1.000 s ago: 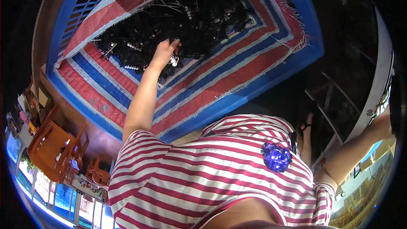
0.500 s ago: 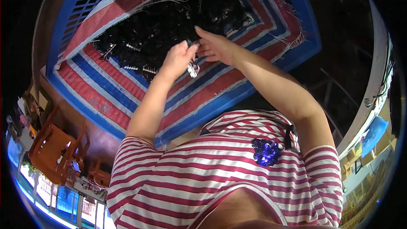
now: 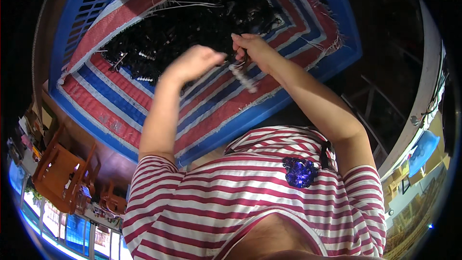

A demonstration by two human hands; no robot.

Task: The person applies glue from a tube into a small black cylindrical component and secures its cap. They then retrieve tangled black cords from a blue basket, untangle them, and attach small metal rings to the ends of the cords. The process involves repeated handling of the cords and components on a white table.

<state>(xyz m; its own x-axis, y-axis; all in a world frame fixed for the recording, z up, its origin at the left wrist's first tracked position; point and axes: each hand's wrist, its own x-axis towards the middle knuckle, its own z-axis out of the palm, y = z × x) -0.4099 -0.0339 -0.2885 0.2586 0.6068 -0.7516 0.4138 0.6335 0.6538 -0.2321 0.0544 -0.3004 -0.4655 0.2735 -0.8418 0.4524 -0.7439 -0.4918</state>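
Over the blue crate [image 3: 94,120], toward its near edge, the right hand [image 3: 251,48] has fingers and thumb pinched on a white-tipped dark bunch [image 3: 244,78], and that bunch dangles (its white end a blur) above the striped cloth [image 3: 108,89] lining the crate. Just to the left, not touching, comes the left hand [image 3: 195,62], blurred too, fingers curled in; whether it grips anything, I cannot tell! Beyond both hands, toward the crate's far edge, a black heap [image 3: 187,29] flecked with white spreads over the cloth.
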